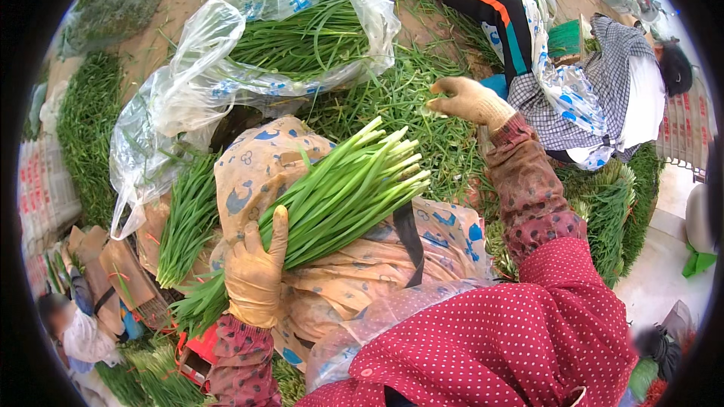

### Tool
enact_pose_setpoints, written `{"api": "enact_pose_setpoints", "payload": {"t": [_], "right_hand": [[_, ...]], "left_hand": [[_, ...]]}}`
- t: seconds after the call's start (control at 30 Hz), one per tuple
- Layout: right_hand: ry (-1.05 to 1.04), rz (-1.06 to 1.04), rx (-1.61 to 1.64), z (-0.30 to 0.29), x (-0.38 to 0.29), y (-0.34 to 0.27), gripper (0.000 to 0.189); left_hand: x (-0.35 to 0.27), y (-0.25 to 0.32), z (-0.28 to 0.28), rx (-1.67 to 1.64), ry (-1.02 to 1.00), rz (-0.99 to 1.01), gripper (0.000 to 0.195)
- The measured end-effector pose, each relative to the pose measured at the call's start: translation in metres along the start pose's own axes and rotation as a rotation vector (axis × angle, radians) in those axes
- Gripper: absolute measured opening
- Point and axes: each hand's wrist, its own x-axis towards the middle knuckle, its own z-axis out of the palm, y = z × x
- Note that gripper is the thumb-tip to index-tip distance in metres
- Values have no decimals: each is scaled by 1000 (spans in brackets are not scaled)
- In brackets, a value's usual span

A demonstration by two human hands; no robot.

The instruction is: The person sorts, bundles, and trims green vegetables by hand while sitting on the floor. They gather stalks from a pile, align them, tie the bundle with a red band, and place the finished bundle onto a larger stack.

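Note:
A thick bunch of green garlic chives (345,198) lies across my lap, pale cut ends towards the upper right. My left hand (254,265), in a tan glove, is closed around its leafy end, with leaf tips sticking out beyond the wrist. My right hand (469,100), in a light knitted glove, is raised off the bunch above loose green trimmings (418,85), its thumb and fingers apart. Whether a small scrap touches its fingertips, I cannot tell. A patterned plastic apron (339,288) covers my legs. Another chive bunch (189,215) rests at my left.
A clear plastic bag (192,62) full of chives stands open in front of me. A co-worker in a checked garment (611,68) sits at the right, near stacked chives (611,209). Another person (85,333) is at the lower left, beside a red crate (201,350).

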Motion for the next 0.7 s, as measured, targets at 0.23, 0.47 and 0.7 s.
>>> {"api": "enact_pose_setpoints", "payload": {"t": [0.23, 0.47, 0.7], "right_hand": [[-434, -569, 625, 47, -20, -53, 77], [35, -916, 549, 36, -83, -121, 81], [326, -1206, -37, 44, -105, -142, 70]], "left_hand": [[5, -2, 10, -297, -26, -131, 81], [1, -7, 19, -874, 11, -403, 77], [-12, -14, 79, -1952, -25, -871, 40]]}}
